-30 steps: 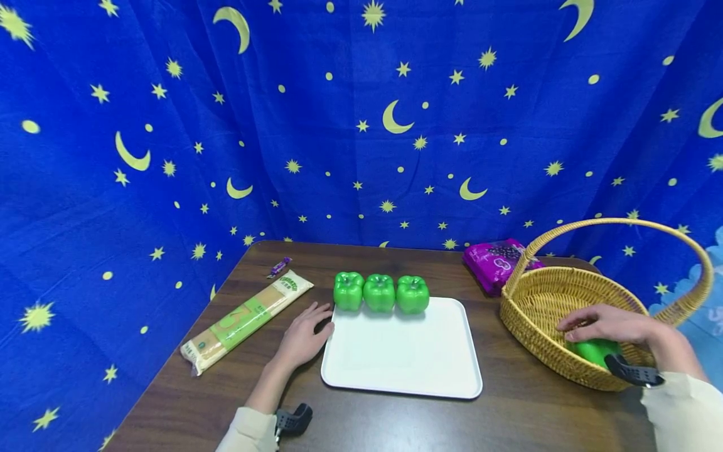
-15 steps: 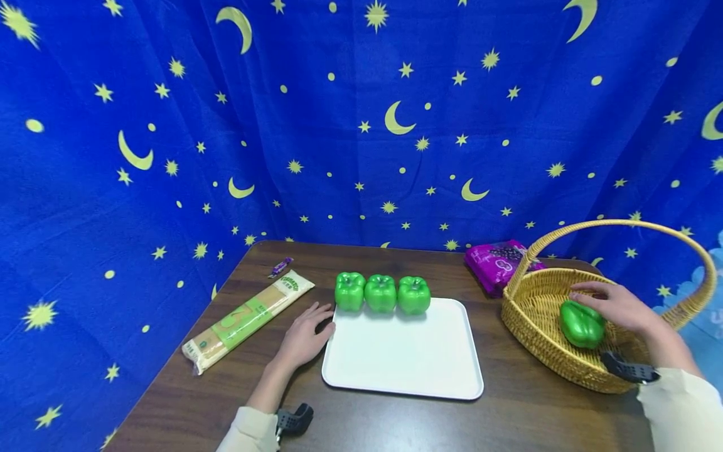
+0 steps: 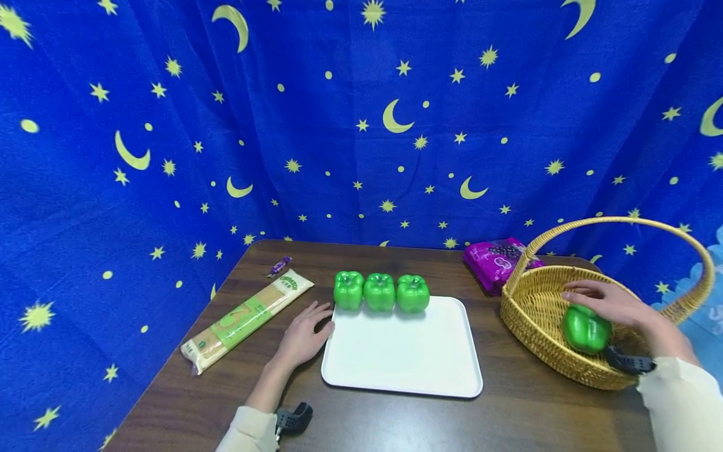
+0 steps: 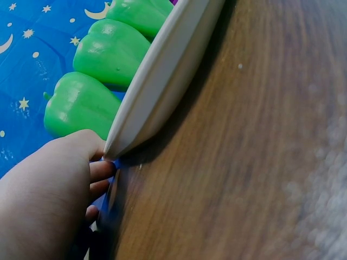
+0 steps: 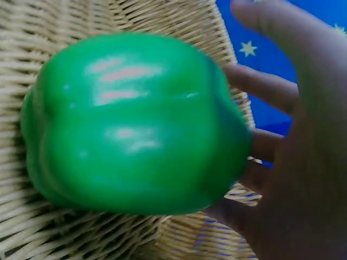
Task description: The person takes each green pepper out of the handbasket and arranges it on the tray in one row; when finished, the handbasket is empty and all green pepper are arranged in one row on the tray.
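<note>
My right hand (image 3: 612, 304) is inside the wicker basket (image 3: 522, 323), at a green bell pepper (image 3: 586, 329) lying there. In the right wrist view the pepper (image 5: 135, 124) fills the middle; several fingertips (image 5: 255, 81) reach its far end and the thumb stands away from it. My left hand (image 3: 307, 336) rests on the table against the left edge of a white tray (image 3: 403, 358). Seen from the left wrist, this hand (image 4: 49, 189) touches the tray rim (image 4: 157, 70). A row of green bell peppers (image 3: 380, 292) stands along the tray's back edge.
Left of the tray lies a long pack of noodles (image 3: 245, 323), with a small purple-wrapped candy (image 3: 279, 267) behind it. A purple bag (image 3: 497, 263) sits behind the basket. The basket's tall handle (image 3: 615, 221) arches over the right hand. A blue curtain (image 3: 339, 157) hangs behind the table.
The pepper in the basket, mostly covered by the right hand at first, came into view and has since shifted slightly towards the near side. The right hand rose a little. The left hand stays put.
</note>
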The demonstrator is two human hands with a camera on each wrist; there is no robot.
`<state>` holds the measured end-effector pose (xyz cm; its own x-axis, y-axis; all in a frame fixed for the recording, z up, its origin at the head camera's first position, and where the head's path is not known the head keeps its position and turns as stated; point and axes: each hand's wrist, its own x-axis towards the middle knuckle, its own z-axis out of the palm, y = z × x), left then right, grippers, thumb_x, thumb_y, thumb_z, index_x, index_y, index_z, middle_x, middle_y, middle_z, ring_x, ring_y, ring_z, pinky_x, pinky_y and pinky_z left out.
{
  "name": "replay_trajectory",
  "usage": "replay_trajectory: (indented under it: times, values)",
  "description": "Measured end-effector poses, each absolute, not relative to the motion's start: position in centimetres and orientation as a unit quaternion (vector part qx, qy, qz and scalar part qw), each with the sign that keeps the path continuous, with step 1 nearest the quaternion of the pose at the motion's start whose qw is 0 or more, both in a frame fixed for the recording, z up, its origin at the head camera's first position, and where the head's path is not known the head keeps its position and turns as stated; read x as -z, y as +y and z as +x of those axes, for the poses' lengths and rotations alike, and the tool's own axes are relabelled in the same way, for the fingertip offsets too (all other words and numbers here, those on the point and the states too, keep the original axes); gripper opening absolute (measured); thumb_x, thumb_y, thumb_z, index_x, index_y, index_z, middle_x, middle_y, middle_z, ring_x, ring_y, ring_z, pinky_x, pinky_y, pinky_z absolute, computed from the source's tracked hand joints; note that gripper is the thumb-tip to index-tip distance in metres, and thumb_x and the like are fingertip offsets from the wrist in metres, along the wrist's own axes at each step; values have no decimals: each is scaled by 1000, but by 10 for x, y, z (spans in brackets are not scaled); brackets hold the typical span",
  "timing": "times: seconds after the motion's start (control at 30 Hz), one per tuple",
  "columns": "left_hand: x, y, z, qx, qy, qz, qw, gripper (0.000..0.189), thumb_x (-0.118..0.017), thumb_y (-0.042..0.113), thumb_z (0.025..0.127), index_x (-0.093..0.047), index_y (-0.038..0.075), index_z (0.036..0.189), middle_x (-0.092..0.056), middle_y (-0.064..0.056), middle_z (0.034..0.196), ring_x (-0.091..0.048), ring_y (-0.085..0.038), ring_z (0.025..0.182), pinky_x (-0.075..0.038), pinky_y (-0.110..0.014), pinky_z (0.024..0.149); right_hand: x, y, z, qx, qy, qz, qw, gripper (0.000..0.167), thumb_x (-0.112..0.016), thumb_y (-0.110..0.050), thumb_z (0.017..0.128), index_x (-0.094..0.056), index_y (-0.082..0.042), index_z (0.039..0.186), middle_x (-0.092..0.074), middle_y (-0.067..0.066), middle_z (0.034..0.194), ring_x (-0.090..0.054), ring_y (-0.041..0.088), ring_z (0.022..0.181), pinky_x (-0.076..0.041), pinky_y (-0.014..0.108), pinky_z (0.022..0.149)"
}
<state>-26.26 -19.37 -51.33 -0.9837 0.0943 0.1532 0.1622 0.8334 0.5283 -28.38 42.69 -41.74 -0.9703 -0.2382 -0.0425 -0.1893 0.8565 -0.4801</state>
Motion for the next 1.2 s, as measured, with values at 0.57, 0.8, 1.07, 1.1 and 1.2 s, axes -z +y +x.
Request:
replay_trajectory:
  times: [0.57, 0.8, 1.07, 1.1, 1.2]
  values:
    - [513, -193, -261, 283, -955, -64, 59, 41, -54, 42, 95, -64, 18, 127, -49, 3, 142, -30, -22, 139, -24, -55, 110, 426, 427, -278, 221, 957, -153, 111, 47, -52, -34, 98, -59, 5, 124, -64, 21, 104, -58, 22, 84, -51, 37, 65]
    - [513, -193, -262, 281, -956, -62, 56, 40, -54, 41, 95, -64, 18, 127, -49, 4, 142, -30, -22, 139, -24, -55, 110, 427, 431, -282, 238, 958, -127, 100, 50, -54, -38, 97, -60, 4, 124, -65, 15, 100, -57, 21, 83, -49, 36, 65]
    - [513, -193, -262, 287, -954, -61, 55, 40, -55, 42, 95, -64, 19, 127, -49, 4, 142, -30, -22, 139, -25, -56, 109, 434, 439, -289, 262, 961, -66, 62, 66, -46, -50, 97, -46, 3, 137, -42, 41, 127, -49, 53, 106, -48, 57, 74]
    - [513, -193, -261, 287, -954, -61, 56, 40, -55, 41, 95, -64, 19, 127, -49, 4, 142, -30, -22, 139, -25, -56, 109, 435, 441, -289, 272, 958, -61, 70, 68, -45, -51, 98, -42, 3, 140, -39, 42, 129, -46, 55, 108, -47, 60, 74]
    - [513, -193, -261, 286, -955, -64, 57, 40, -54, 42, 95, -64, 19, 127, -49, 4, 142, -31, -23, 139, -25, -56, 109, 439, 444, -287, 304, 948, -40, 90, 73, -43, -51, 98, -34, 5, 143, -43, 39, 127, -48, 50, 107, -47, 56, 76]
